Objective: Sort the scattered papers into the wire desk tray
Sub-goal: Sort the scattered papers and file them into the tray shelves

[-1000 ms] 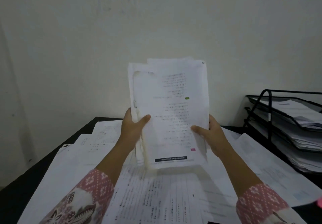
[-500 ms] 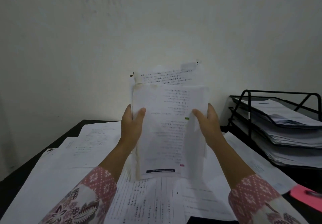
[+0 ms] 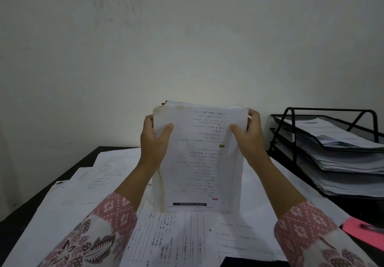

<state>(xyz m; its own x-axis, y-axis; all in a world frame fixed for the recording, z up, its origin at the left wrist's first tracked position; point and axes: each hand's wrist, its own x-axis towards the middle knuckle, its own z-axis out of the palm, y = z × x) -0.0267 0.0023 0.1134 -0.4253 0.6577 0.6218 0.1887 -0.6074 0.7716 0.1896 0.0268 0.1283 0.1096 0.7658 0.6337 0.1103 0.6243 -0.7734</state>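
Squaring upright white printed paper stack [image 3: 199,158] on littered black worktop [image 3: 87,158] | left hand [image 3: 152,142], right hand [image 3: 250,140] gripping its side edges | tapping bottom edge flush, loosening grip slightly | then carrying rightward to black three-tier wire desk tray [image 3: 291,133].

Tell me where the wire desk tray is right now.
In the head view, the wire desk tray stands at the right edge of the desk, against the wall, just right of the right hand.
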